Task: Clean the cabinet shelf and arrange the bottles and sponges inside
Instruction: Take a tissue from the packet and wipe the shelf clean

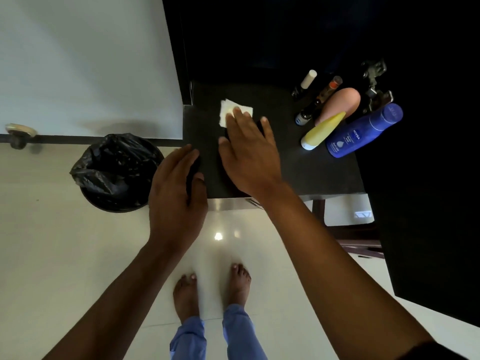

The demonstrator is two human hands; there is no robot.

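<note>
Two hands work at the shelf [298, 172]. The right hand [249, 154] lies flat with fingers straight and spread, its fingertips [236, 111] pressing a white cloth [235, 110] onto the dark surface, a hold suited to wiping rather than lifting. Under its palm a dark shape shows at the edges; I cannot tell what it is.

The left hand [175, 193] sits at the near left corner, fingers curled loosely round something dark at the shelf edge. Whether that is a sponge or the edge itself cannot be told, so its grip is unclear; it looks placed to steady the body while the other hand wipes.

Outward to the right, the bottles stand crowded together at the far right of the shelf, probably pushed there to free the left part for cleaning: a blue bottle [363, 131], a yellow bottle [322, 132] touching it, a pink bottle [337, 105] behind, and small dark vials [311, 105] farther back. A door hinge [374, 81] sits beyond them.

Left of the shelf, on the floor, a bin [117, 172] lined with a black bag stands near, handy for waste.

Wiping seems under way; arranging is not yet done.
</note>
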